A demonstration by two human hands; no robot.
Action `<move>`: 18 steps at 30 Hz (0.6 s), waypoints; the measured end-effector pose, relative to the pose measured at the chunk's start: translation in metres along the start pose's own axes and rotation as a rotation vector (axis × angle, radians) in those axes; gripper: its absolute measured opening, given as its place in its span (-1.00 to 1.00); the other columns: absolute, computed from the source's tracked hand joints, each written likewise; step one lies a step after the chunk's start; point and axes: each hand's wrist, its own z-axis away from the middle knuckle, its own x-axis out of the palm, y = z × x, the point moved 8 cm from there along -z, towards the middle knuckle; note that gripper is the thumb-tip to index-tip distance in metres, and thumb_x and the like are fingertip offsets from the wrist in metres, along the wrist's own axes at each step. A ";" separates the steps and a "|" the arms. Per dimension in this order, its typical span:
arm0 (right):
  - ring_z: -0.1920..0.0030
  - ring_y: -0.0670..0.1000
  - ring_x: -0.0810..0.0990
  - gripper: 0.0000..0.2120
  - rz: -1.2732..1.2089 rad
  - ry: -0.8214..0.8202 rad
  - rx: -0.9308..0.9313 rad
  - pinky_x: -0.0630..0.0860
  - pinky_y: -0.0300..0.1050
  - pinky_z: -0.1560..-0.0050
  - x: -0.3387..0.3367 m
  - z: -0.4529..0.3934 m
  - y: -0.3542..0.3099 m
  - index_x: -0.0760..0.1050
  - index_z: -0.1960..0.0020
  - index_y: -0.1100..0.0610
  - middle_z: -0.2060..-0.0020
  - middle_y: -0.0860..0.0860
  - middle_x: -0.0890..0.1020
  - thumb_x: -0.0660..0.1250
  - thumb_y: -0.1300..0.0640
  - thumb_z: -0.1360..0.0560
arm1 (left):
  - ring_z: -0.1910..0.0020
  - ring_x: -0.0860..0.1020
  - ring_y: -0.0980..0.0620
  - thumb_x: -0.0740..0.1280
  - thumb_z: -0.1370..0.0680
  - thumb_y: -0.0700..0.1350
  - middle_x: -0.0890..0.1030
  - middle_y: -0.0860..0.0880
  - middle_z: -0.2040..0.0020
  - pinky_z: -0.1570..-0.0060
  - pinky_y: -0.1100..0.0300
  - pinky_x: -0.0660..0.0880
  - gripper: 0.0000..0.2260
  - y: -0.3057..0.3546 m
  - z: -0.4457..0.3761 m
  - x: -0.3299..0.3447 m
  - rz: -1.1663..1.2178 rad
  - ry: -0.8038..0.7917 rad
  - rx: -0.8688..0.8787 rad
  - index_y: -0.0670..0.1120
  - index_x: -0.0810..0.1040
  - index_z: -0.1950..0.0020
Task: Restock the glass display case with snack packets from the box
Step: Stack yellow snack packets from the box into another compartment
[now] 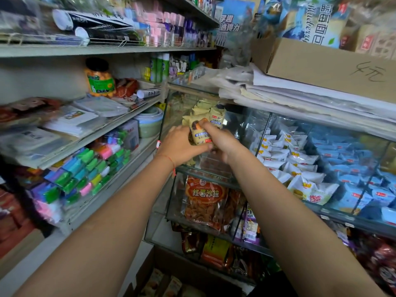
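Fingers of both hands curl around a bunch of yellow snack packets (200, 130), the left hand (179, 146) on their left side, the right hand (220, 142) pinching from the right, at the open left end of the glass display case (260, 133). More packets sit in the box (171, 284) near the bottom edge.

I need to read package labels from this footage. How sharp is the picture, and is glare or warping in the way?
Head view: sharpest at the yellow packets held by the left hand and right hand; edges smear with blur; wide-angle bending curves the shelves; the glass case shows mild reflections.
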 end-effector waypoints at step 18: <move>-0.02 0.02 0.64 -0.47 -0.023 0.145 -0.250 0.58 0.01 -0.12 -0.025 0.007 -0.034 0.43 -0.14 0.08 -0.05 0.02 0.64 0.58 0.00 -0.29 | -0.29 0.40 -0.10 0.47 -0.38 0.06 0.40 -0.07 -0.29 -0.17 0.05 0.42 -0.31 -0.001 0.003 -0.009 0.068 0.156 0.028 0.01 0.27 -0.44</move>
